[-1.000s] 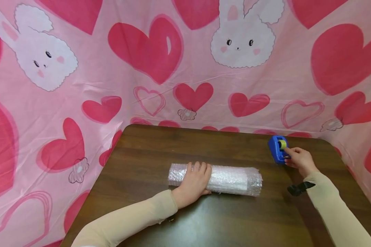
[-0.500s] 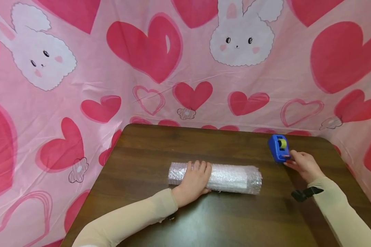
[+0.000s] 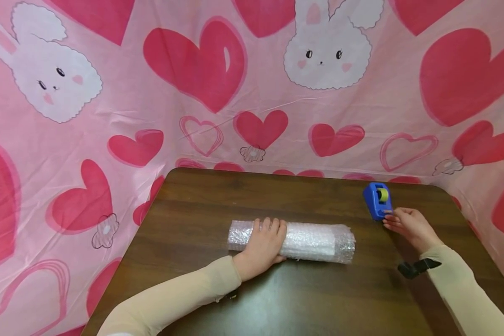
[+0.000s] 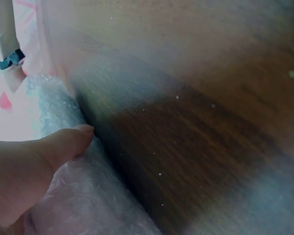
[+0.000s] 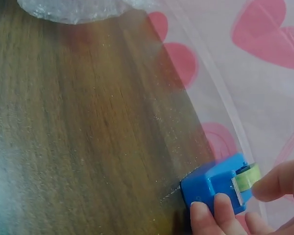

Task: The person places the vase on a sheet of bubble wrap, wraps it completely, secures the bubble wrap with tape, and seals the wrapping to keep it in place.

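Note:
A roll wrapped in bubble wrap [image 3: 311,240] lies across the middle of the table. My left hand [image 3: 263,247] grips it left of its middle, fingers over the top and thumb on the near side; the left wrist view shows that thumb [image 4: 71,147] against the wrap. Farther right stands a blue tape dispenser [image 3: 374,203] with a yellow-green tape roll [image 3: 382,194]. My right hand [image 3: 413,226] holds its front end. In the right wrist view, fingertips [image 5: 223,208] lie against the blue body and the thumb is beside the tape. Whether it pinches a tape end is unclear.
The brown wooden table [image 3: 218,196] has rounded far corners. A pink cloth [image 3: 273,93] with hearts and rabbits hangs behind it and along both sides. A black strap [image 3: 417,267] sits at the right wrist.
My right hand has shifted from beside the tape roll to the dispenser's front end, its thumb drawing back toward me. The left hand and the wrapped roll have stayed put.

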`<state>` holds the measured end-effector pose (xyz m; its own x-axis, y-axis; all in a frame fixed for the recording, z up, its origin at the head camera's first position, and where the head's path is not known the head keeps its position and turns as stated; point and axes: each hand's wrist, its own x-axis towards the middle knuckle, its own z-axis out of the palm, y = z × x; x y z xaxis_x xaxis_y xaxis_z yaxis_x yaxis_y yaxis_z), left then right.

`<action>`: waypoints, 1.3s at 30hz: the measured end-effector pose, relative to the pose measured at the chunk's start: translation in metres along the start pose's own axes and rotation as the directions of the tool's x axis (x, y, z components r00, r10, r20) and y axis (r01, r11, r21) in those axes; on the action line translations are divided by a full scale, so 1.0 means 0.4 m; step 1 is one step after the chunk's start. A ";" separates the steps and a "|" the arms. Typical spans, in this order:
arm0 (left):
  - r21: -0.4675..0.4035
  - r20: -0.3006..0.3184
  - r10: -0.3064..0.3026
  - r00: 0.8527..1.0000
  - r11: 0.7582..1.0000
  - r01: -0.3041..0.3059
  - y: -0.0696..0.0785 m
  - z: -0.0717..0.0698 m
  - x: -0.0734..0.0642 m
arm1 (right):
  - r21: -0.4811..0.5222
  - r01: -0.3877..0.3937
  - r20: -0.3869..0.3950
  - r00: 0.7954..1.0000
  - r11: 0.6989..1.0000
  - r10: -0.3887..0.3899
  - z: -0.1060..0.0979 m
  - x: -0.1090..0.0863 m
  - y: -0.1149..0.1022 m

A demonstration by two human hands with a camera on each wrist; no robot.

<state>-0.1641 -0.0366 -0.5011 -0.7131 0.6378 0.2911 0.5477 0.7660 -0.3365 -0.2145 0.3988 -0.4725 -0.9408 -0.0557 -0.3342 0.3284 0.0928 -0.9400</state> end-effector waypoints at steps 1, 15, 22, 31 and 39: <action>0.001 -0.001 -0.001 1.000 1.000 0.001 -0.001 0.000 0.000 | 0.001 0.002 0.001 1.000 1.000 -0.002 0.001 0.000 0.001; -0.020 -0.013 -0.009 1.000 1.000 0.009 -0.004 0.004 -0.002 | -0.383 0.184 -0.243 0.925 0.905 -0.291 0.043 -0.025 0.051; -0.028 -0.005 -0.010 1.000 1.000 0.010 -0.004 0.003 -0.003 | -0.572 0.113 -0.306 0.889 0.813 -0.339 0.047 -0.036 0.042; -0.022 -0.019 -0.001 1.000 1.000 0.000 0.001 0.006 -0.004 | -0.636 0.122 -0.270 0.890 0.762 -0.368 0.027 -0.052 0.033; -0.007 -0.032 0.002 0.999 1.000 -0.003 0.002 0.008 -0.004 | -0.717 0.116 -0.280 0.855 0.687 -0.437 0.021 -0.038 0.013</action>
<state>-0.1641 -0.0374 -0.5047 -0.6974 0.6419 0.3188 0.5525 0.7648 -0.3313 -0.1978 0.3920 -0.4731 -0.9712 0.1898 0.1439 0.0565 0.7703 -0.6352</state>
